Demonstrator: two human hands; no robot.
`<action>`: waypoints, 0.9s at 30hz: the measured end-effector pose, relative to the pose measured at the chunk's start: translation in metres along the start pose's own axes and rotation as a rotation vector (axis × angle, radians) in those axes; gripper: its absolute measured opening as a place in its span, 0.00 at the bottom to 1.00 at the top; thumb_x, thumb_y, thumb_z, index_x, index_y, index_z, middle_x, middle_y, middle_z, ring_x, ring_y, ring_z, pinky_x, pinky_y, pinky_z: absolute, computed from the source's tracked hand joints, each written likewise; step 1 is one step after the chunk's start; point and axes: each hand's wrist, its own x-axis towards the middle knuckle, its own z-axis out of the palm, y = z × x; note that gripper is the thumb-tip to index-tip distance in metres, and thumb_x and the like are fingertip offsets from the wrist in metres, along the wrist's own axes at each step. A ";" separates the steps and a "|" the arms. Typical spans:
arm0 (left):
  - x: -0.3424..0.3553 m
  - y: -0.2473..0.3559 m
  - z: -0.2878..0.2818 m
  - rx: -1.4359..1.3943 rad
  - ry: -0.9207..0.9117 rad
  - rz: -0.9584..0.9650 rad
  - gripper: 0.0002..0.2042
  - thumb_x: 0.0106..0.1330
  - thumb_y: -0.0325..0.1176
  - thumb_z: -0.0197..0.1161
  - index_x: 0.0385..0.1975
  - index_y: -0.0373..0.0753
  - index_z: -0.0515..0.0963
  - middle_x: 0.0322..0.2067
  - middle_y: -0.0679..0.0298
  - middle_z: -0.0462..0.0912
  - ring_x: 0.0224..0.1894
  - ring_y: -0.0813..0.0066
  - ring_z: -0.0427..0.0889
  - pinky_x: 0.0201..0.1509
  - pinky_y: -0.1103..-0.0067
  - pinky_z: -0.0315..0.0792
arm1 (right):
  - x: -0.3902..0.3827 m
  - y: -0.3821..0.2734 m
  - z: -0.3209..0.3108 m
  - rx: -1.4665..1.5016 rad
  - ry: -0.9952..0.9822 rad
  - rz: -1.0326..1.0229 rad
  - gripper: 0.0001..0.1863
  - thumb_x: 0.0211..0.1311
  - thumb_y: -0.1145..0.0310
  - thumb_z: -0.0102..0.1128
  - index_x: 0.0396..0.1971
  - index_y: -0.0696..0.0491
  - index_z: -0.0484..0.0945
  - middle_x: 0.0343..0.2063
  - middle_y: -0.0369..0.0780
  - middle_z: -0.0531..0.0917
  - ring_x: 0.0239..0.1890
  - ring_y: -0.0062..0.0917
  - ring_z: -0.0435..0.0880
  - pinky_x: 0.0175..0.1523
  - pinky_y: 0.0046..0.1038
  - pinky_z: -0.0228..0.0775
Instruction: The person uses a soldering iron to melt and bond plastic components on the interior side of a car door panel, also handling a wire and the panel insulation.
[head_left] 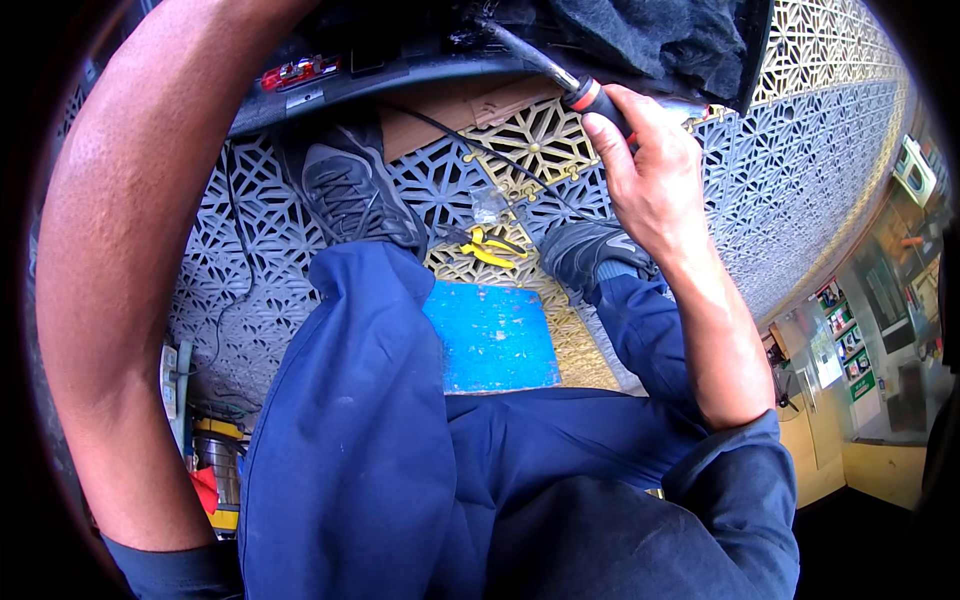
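My right hand (655, 165) is closed round the black-and-red handle of a long tool with a straight metal shaft (530, 55); whether it is a screwdriver or a soldering iron I cannot tell. The shaft slants up and left, its tip at a dark spot on a large black panel (420, 75) with a curved edge. Along the left side runs my left forearm (120, 270), reaching up over the panel; its hand is beyond the top edge. A small red object (300, 72) lies on the panel. Dark grey cloth (660, 45) is bunched right of the shaft.
Yellow-handled pliers (490, 245) and a small clear bag (488, 205) lie on grey-and-yellow lattice floor tiles between my shoes. Below them is a scuffed blue board (495, 338). A black cord (480, 150) crosses cardboard (450, 115). Yellow-trimmed equipment (220, 465) stands at the left.
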 end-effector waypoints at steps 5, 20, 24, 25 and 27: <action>-0.001 0.007 -0.006 -0.008 0.014 0.004 0.15 0.49 0.39 0.78 0.28 0.38 0.80 0.35 0.57 0.81 0.45 0.55 0.80 0.52 0.65 0.76 | -0.003 -0.002 0.001 -0.014 0.006 0.034 0.15 0.69 0.65 0.66 0.49 0.58 0.81 0.37 0.50 0.85 0.38 0.46 0.86 0.43 0.40 0.78; 0.001 0.002 -0.001 0.003 -0.002 -0.017 0.15 0.50 0.39 0.78 0.28 0.38 0.81 0.34 0.57 0.81 0.45 0.55 0.80 0.51 0.64 0.76 | -0.011 -0.028 0.006 0.133 -0.053 0.253 0.14 0.71 0.64 0.63 0.48 0.59 0.81 0.34 0.51 0.85 0.36 0.46 0.86 0.43 0.40 0.76; 0.001 0.000 0.000 -0.005 0.000 0.000 0.15 0.50 0.39 0.78 0.28 0.38 0.80 0.34 0.57 0.81 0.45 0.55 0.80 0.51 0.64 0.76 | -0.010 -0.031 0.005 0.147 -0.083 0.315 0.15 0.71 0.64 0.63 0.48 0.60 0.81 0.33 0.51 0.85 0.36 0.47 0.86 0.43 0.40 0.76; 0.001 -0.001 0.001 -0.008 -0.001 0.005 0.15 0.50 0.39 0.78 0.28 0.38 0.80 0.34 0.57 0.81 0.45 0.55 0.80 0.51 0.64 0.76 | -0.010 -0.034 0.006 0.147 -0.090 0.306 0.15 0.71 0.64 0.63 0.48 0.60 0.81 0.33 0.51 0.85 0.36 0.47 0.86 0.43 0.40 0.76; 0.002 0.001 0.001 -0.005 -0.026 -0.017 0.15 0.50 0.39 0.78 0.28 0.38 0.80 0.34 0.57 0.81 0.45 0.55 0.80 0.51 0.64 0.76 | -0.012 -0.033 0.010 0.167 -0.064 0.278 0.15 0.71 0.64 0.63 0.47 0.60 0.80 0.33 0.52 0.84 0.37 0.48 0.86 0.44 0.41 0.76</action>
